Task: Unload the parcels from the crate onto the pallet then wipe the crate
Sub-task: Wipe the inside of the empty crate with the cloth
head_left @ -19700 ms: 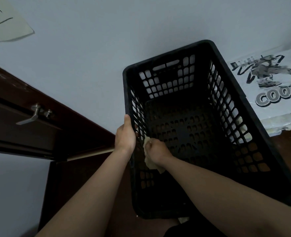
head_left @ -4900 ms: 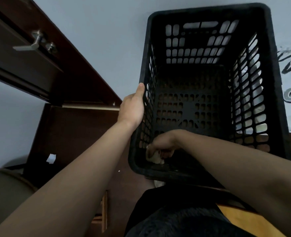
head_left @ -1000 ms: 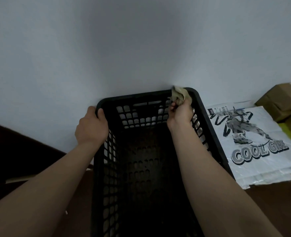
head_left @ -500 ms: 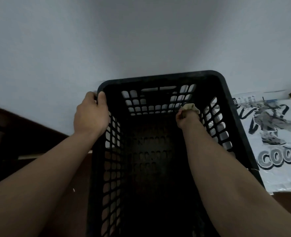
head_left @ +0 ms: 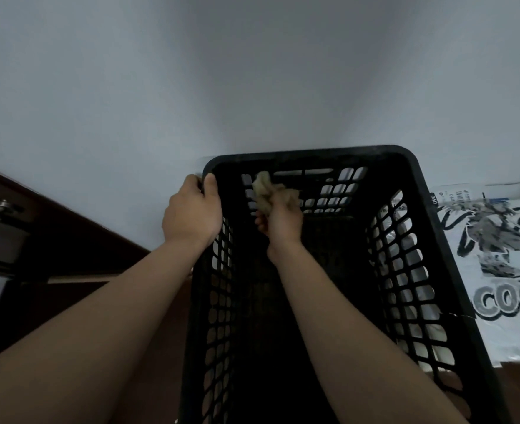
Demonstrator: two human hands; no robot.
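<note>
**Crate steadied while its far end is wiped**

Nearest the camera, both forearms are stretched forward, the right one down inside the black crate (head_left: 313, 152). No parcel is seen in its dark interior, so the unloading is judged done and the wiping in hand. The crate is placed lengthwise ahead of the person, its far end against the wall (head_left: 252, 71).

The far left corner of the rim is gripped by the left hand (head_left: 191, 215), fingers curled over the edge, apparently so that the crate is kept from sliding under the rubbing. A crumpled beige cloth (head_left: 267, 191) is clutched in the right hand (head_left: 283, 223) and pressed to the inside of the slotted end wall.

Just beside the crate on the right, a white printed bag (head_left: 503, 255) is laid flat; whether a pallet lies under it cannot be told.
</note>
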